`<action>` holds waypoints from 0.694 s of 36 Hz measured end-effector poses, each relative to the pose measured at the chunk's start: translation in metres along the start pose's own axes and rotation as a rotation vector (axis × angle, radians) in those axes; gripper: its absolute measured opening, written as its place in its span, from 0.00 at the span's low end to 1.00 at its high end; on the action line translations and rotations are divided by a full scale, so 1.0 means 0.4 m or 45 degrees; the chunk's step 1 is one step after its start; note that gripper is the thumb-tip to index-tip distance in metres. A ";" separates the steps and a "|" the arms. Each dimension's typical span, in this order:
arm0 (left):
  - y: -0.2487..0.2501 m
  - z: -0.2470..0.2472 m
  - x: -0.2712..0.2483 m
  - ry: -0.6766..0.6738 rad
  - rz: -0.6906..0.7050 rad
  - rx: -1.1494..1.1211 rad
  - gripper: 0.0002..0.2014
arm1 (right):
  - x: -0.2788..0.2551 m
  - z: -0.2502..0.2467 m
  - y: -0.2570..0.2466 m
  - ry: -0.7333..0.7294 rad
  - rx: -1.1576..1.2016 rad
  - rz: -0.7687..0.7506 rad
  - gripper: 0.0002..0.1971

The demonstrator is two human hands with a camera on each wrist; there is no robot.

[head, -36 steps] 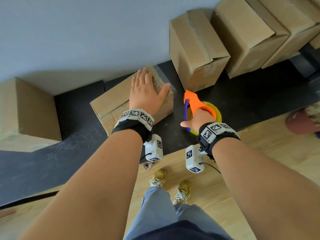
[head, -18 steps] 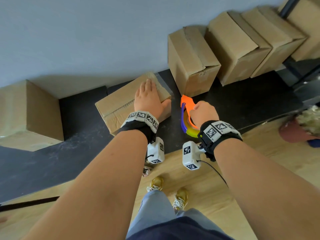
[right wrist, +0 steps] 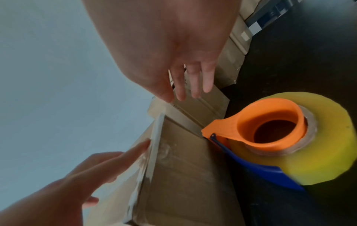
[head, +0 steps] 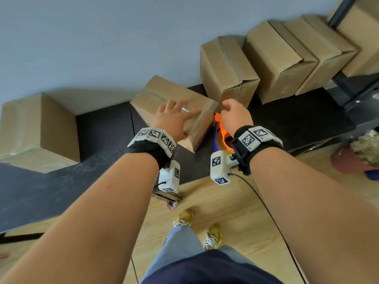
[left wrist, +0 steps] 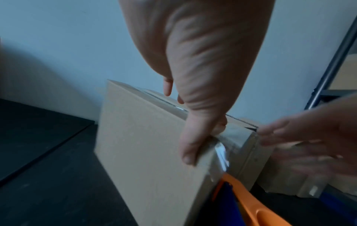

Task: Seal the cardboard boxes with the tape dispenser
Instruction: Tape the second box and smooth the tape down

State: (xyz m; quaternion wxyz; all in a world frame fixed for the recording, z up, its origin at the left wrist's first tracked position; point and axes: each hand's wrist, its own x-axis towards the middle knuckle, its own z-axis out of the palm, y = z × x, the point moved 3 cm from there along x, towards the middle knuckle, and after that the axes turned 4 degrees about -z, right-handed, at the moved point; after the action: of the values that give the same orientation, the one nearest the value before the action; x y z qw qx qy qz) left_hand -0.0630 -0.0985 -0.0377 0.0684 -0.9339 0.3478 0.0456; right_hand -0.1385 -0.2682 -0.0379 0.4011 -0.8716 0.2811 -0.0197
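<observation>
Pressing the taped box (head: 158, 93) with left hand (head: 171, 119), fingers (head: 192, 114) spread flat; hovering right hand (head: 235, 115) over tape dispenser (head: 222, 138), fingers loose, empty. Black surface (head: 102, 130) against grey wall (head: 102, 48).

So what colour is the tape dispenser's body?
Orange; the tape dispenser shows best in the right wrist view.

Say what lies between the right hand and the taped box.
The tape dispenser, on the black mat; the head view shows it.
</observation>
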 end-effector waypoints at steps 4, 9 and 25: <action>0.003 0.004 -0.031 0.069 0.039 0.129 0.43 | 0.004 0.019 -0.029 -0.070 0.002 -0.065 0.25; -0.012 0.011 -0.076 0.047 -0.013 0.054 0.43 | 0.008 0.054 -0.043 -0.263 -0.052 -0.081 0.24; -0.111 0.089 -0.173 0.416 -0.639 -0.822 0.10 | -0.020 0.130 -0.064 -0.108 -0.027 -0.132 0.25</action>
State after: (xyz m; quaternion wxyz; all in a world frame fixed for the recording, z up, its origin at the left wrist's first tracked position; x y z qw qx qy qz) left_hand -0.0874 -0.0150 -0.0594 -0.2739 -0.9580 0.0843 -0.0146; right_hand -0.1196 -0.2149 -0.0534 0.4019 -0.8892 0.2186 -0.0004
